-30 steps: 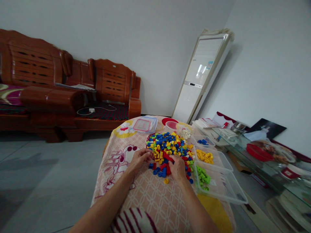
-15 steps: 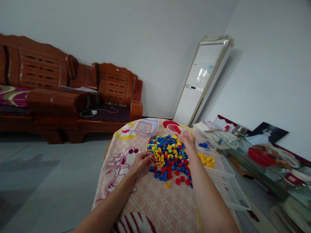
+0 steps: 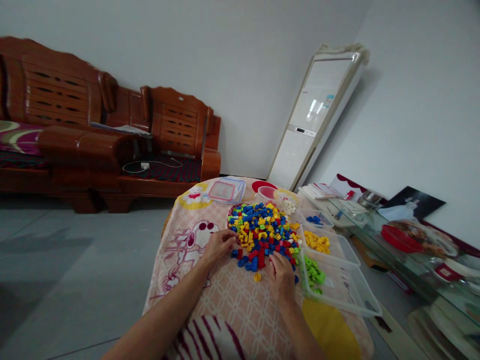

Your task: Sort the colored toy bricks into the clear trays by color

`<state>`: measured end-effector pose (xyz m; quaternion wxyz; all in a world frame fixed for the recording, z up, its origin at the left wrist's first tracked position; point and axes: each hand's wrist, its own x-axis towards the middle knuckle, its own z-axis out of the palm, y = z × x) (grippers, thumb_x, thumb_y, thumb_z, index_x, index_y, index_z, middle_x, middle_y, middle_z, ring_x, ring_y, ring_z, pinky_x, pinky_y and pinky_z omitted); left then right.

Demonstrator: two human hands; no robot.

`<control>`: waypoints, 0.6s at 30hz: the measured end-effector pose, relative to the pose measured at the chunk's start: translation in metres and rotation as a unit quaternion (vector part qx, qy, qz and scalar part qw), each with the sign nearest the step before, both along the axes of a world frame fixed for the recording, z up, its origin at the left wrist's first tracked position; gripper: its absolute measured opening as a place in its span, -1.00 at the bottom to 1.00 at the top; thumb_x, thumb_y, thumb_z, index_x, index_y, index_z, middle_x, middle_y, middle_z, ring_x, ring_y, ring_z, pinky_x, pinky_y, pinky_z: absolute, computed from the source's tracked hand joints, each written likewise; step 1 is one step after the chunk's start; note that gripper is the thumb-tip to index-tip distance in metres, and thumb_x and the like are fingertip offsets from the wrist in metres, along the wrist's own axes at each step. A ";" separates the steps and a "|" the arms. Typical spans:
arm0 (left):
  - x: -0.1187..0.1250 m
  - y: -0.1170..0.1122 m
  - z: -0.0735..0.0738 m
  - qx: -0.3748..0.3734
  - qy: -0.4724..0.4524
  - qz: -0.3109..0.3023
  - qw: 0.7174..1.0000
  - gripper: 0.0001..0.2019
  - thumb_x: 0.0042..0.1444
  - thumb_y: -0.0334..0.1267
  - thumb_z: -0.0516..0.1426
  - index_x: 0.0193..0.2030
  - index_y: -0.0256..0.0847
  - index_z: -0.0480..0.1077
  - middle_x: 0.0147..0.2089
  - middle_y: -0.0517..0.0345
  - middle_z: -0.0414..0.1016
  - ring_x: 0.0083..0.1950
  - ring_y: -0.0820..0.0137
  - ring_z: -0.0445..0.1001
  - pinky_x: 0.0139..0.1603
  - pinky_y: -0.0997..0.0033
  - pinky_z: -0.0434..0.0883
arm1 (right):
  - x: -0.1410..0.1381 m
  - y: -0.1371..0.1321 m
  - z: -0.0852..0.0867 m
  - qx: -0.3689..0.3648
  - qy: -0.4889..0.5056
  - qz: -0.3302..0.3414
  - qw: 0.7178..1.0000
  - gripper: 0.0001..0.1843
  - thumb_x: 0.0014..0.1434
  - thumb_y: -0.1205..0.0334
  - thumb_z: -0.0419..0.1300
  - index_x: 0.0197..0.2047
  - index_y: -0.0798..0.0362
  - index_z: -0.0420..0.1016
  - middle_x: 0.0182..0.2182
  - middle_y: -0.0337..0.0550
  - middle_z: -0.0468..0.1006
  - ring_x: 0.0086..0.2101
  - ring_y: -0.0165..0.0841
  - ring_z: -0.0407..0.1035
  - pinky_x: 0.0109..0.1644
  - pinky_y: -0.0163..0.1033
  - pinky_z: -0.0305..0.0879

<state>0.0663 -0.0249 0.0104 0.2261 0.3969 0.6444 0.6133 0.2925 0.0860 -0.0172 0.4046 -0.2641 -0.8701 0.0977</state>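
A heap of small toy building bricks [image 3: 258, 225] in blue, yellow, red and green lies on a cloth-covered table. At the heap's left edge rests my left hand [image 3: 221, 244], fingers loosely bent and apart, the tips by yellow bricks. My right hand [image 3: 281, 280] is at the near right edge, over loose red bricks; its fingers are curled together, and what they hold, if anything, is hidden. A yellow round piece [image 3: 257, 277] lies between the hands. To the right are clear boxes holding blue bricks [image 3: 315, 220], yellow bricks [image 3: 317, 242] and green bricks [image 3: 314, 271].
Beyond the heap sit a pink bowl [image 3: 267, 192], a pile of white pieces [image 3: 288, 206] and stacked clear lids [image 3: 225, 191]. A glass table [image 3: 375, 235] with papers and dishes stands to the right. A wooden sofa [image 3: 176, 130] and a white cabinet-like unit [image 3: 300, 130] are behind.
My right hand has moved from the heap's far side, beside a red brick near the bowl, back to the near right edge. The green bricks are uncovered. My left hand stays put.
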 end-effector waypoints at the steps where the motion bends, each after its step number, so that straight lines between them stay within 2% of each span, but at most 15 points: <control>1: 0.001 -0.001 0.001 -0.014 0.040 0.000 0.999 -0.73 0.02 -0.15 0.11 -0.23 -0.29 0.49 -0.39 0.09 0.55 -0.48 0.43 0.41 -0.48 0.48 0.30 | 0.003 0.000 -0.003 -0.001 0.001 0.002 1.000 -0.64 0.25 0.30 -0.03 -0.06 0.08 0.56 -0.06 0.06 0.54 -0.03 -0.21 0.40 0.09 -0.03 0.32; 5: 0.006 -0.005 0.008 -0.062 0.184 -0.084 0.977 -0.71 -0.03 -0.15 0.18 -0.18 -0.25 0.52 -0.35 0.13 0.54 -0.38 0.41 0.44 -0.37 0.49 0.32 | 0.005 0.001 -0.004 -0.020 0.024 0.005 0.999 -0.63 0.27 0.28 -0.04 -0.05 0.09 0.56 -0.06 0.06 0.54 -0.03 -0.23 0.40 0.07 -0.05 0.35; 8: 0.006 -0.005 0.009 -0.073 0.220 -0.118 0.966 -0.64 -0.07 -0.18 0.21 -0.10 -0.23 0.51 -0.27 0.13 0.54 -0.33 0.39 0.46 -0.32 0.48 0.34 | 0.004 0.000 -0.002 -0.027 0.024 0.003 0.999 -0.64 0.26 0.27 -0.03 -0.06 0.09 0.56 -0.07 0.06 0.54 -0.02 -0.22 0.39 0.08 -0.05 0.34; 12: 0.001 -0.003 0.004 -0.052 0.173 -0.125 0.976 -0.65 0.03 -0.16 0.15 -0.06 -0.24 0.51 -0.17 0.06 0.57 -0.23 0.32 0.51 -0.19 0.41 0.40 | 0.004 0.000 -0.005 -0.030 0.020 0.001 0.999 -0.65 0.26 0.29 -0.03 -0.06 0.11 0.56 -0.07 0.07 0.54 -0.02 -0.22 0.39 0.08 -0.06 0.33; 18: -0.005 -0.002 0.001 0.005 0.070 -0.143 0.987 -0.63 0.04 -0.18 0.13 -0.03 -0.27 0.50 -0.03 -0.01 0.56 -0.01 0.23 0.50 0.06 0.26 0.38 | 0.004 0.002 -0.008 -0.022 0.026 0.000 0.999 -0.65 0.26 0.29 -0.02 -0.07 0.11 0.56 -0.07 0.07 0.54 -0.04 -0.23 0.40 0.07 -0.08 0.35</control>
